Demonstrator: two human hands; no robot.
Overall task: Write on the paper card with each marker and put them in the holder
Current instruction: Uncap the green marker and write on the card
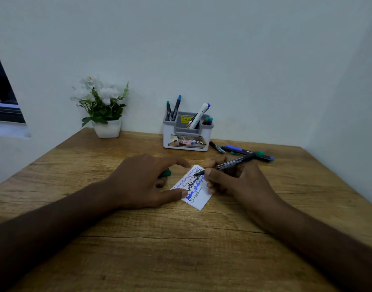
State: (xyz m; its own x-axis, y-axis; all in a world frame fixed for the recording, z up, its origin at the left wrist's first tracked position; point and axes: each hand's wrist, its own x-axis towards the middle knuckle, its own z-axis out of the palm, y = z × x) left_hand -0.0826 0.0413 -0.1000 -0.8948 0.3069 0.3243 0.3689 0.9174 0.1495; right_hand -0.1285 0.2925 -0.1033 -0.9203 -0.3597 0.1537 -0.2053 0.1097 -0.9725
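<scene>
Near the middle of the frame, the right hand [229,178] holds a thin black marker with a green end [233,162], its tip on the small white paper card [196,200] covered with coloured writing. The marker's long axis rises to the upper right. The left hand [143,180] presses the card flat on the wooden bench [159,239] and holds a green cap [165,173]. The white and grey plastic holder [186,131] stands above the card, nearer the right hand.

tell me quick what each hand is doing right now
Left hand: holds a green cap under curled fingers, thumb pressing the paper card.
Right hand: grips a black marker, tip on the card.
</scene>
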